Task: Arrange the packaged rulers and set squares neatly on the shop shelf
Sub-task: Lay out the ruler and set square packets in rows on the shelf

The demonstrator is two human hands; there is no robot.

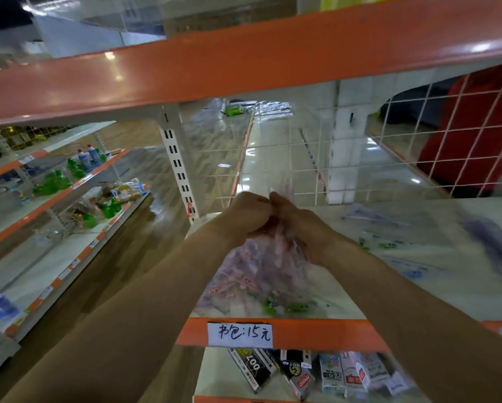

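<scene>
Left grip (251, 212) and right grip (298, 225) squeeze the ruler packs (261, 274) at the top | packs stand on the shelf (389, 295), near its front | I think I bunch them to line them up.

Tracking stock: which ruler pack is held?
The pinkish bundle, gripped at its top by left hand and right hand; the other packs lie on the shelf to its right.

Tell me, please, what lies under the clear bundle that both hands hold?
Around the bundle the pale shelf shows, with green-marked packets at the bundle's lower edge. The left hand and right hand grip its top. Whatever lies directly beneath is covered.
</scene>
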